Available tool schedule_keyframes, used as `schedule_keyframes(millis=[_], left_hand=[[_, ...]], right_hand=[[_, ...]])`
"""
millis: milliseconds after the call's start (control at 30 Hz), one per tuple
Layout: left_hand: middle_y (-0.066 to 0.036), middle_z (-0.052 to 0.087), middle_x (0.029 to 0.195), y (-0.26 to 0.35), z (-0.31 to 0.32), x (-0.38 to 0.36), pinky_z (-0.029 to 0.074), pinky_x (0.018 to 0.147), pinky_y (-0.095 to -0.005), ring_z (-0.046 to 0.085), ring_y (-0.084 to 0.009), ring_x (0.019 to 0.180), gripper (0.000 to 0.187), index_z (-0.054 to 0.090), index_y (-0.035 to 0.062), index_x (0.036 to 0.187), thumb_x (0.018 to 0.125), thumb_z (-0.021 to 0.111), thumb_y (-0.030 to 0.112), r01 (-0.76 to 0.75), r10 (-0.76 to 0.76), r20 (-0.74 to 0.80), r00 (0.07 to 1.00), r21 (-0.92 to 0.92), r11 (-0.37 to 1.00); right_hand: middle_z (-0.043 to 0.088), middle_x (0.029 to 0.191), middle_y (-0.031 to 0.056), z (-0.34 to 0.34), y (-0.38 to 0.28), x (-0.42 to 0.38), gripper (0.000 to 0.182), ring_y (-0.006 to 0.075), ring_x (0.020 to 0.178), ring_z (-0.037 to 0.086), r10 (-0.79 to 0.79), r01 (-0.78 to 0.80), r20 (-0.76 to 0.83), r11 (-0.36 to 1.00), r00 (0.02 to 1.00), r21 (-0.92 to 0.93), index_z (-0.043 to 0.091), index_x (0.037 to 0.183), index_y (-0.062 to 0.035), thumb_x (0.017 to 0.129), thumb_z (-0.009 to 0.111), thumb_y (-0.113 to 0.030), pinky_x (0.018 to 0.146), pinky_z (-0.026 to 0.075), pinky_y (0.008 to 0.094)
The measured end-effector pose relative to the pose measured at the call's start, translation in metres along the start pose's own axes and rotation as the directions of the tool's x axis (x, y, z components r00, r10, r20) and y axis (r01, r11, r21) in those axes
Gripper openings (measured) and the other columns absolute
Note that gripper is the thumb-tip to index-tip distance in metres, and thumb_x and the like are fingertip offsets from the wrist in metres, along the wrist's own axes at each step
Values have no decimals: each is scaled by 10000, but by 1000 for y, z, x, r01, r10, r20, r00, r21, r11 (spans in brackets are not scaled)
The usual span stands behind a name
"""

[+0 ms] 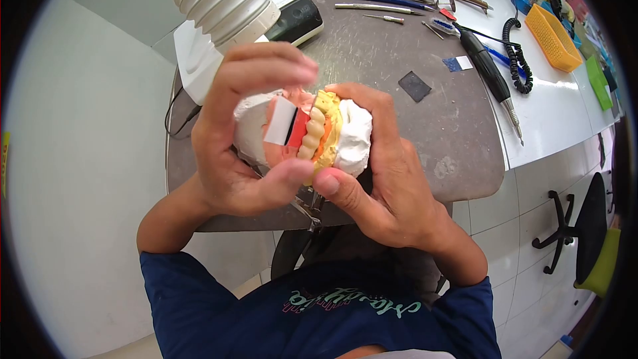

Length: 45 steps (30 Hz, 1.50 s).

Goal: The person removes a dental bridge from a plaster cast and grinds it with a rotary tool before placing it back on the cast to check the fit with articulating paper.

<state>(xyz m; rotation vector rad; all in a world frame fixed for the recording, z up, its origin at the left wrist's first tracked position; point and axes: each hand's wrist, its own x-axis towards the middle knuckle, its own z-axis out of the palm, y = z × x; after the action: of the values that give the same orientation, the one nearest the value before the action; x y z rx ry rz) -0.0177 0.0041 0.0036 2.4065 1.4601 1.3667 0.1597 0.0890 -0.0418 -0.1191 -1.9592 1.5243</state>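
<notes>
While the left hand (232,129) curves, the right hand (395,189) holds dental casts (355,136).

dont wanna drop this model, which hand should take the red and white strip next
Probably the left hand: its fingers and thumb spread around the strip, while the right hand grips the model.
</notes>
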Motion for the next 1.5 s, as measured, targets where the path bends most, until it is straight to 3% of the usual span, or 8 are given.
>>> schedule_keyframes(millis=[67,233,333,600,700,1233,1333,1500], left_hand=[[-211,518,1170,-3,16,-3,392,977,-371,514,-255,1102,563,439,-31,1220,819,588,334,50,-146,-283,948,-322,946],[-172,527,1166,20,22,-4,412,959,-342,525,-205,1096,503,406,-13,1211,944,399,413,427,-636,-135,760,-634,645],[-155,553,1086,15,10,-12,454,880,-311,562,-175,993,451,420,-9,1158,960,391,395,434,-507,-90,857,-404,805],[-119,576,997,5,14,-12,424,542,-183,486,-34,557,262,449,2,1069,975,434,246,269,-344,-150,927,-374,888],[-115,574,992,17,13,-7,454,596,-207,529,-59,638,246,458,1,1064,963,439,225,401,-500,-98,860,-476,783],[-85,586,959,19,22,-4,470,763,-250,564,-104,852,306,502,9,1041,971,467,306,371,-510,-208,835,-470,800],[-74,579,945,22,16,6,468,727,-241,564,-97,824,305,502,8,1038,958,501,303,410,-490,-119,863,-399,820],[-66,557,967,25,18,33,420,852,-253,528,-102,931,347,527,1,1044,951,466,330,505,-519,25,854,-273,819]], right_hand=[[598,1070,196,0,0,2,665,251,972,613,-7,7,3,1000,1000,-3,280,1350,0,902,607,-366,847,470,342],[601,1065,201,4,-3,5,664,266,956,623,-14,14,13,1000,1000,1,280,1347,6,897,614,-352,834,476,346],[594,1071,196,4,-5,4,658,257,963,613,22,-20,33,998,999,-65,286,1346,1,892,617,-342,850,466,347],[565,1112,173,5,-3,-1,672,231,1018,570,6,-6,12,999,1000,-39,285,1346,-8,883,626,-355,899,430,341],[563,1110,168,7,-2,-1,675,229,1011,570,-9,9,-15,1000,1000,5,280,1349,-16,887,618,-376,900,430,347],[571,1098,149,0,-13,4,634,205,972,584,137,-137,23,990,990,10,301,1328,-19,926,559,-435,852,452,319],[631,923,216,-8,-13,1,604,338,777,662,90,-89,2,994,996,-60,281,1311,-39,924,581,-392,702,509,389],[644,950,148,-39,-13,1,566,209,817,658,96,-95,32,995,995,-31,458,1235,-11,855,698,-354,724,507,320]])
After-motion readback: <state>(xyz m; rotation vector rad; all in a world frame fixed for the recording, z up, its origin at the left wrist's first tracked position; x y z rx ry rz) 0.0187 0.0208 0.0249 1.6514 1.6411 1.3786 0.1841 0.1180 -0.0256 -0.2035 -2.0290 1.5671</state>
